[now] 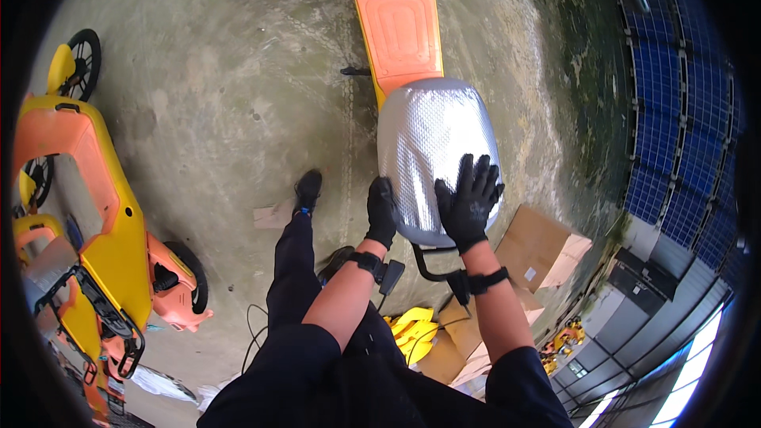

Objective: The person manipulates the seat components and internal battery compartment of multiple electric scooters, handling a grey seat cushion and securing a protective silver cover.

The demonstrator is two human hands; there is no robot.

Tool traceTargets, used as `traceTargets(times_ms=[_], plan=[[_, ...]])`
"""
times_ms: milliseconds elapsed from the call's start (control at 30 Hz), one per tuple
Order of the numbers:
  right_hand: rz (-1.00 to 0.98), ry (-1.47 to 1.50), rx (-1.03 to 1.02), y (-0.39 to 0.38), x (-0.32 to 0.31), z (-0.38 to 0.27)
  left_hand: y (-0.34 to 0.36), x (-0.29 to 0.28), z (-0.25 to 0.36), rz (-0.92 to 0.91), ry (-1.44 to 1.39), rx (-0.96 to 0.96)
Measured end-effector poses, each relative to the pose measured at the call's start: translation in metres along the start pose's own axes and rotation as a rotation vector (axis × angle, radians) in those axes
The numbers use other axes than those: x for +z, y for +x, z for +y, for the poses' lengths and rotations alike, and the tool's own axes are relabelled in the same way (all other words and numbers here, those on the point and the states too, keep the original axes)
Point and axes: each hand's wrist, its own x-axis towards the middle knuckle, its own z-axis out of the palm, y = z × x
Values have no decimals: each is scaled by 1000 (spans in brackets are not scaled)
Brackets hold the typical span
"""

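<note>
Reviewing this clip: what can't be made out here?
Head view, orange vehicle: front end cut off by the upper edge.
Head view, silver cover: its underside, hidden by its top.
Head view, right grip: palm hidden by its own back.
Head view, distant yellow objects: too small to identify.

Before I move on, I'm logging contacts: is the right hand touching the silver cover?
Touching: the head view shows the right hand spread on the silver cover, over its lower right part.

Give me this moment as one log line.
Left hand: at silver cover's side | right hand: spread on top | nearby: cardboard box
</note>
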Motion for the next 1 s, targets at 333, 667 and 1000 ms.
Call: traceTargets(times_ms=[333,667,1000], plan=[[0,619,217,18,-6,83,35,-32,47,-286,226,-462],[-323,803,407,41,20,108,43,38,70,-87,598,42],[-422,1169,610,31,29,126,57,21,67,-12,636,-67]])
